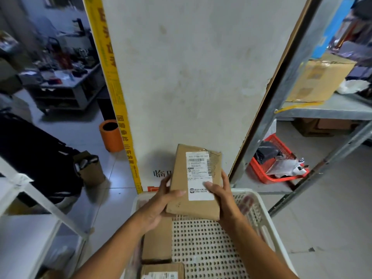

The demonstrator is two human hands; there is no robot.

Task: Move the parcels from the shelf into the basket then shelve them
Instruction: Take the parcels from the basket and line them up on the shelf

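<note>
Two brown cardboard parcels [157, 246] lie along the left side of the white perforated plastic basket [267, 220]. Above its far rim, the left hand [161, 200] and right hand [221, 195] clasp a flat brown labelled parcel [194, 179] by its long edges, label upward, probably for reading. The grey metal shelf [322, 109] stands open to the right, offering room.

Dim, even indoor light; blurred, fisheye-bent edges, sharper centre.

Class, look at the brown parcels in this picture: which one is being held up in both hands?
The labelled parcel, gripped by the left hand and right hand above the white basket. The other two parcels lie inside the basket.
</note>
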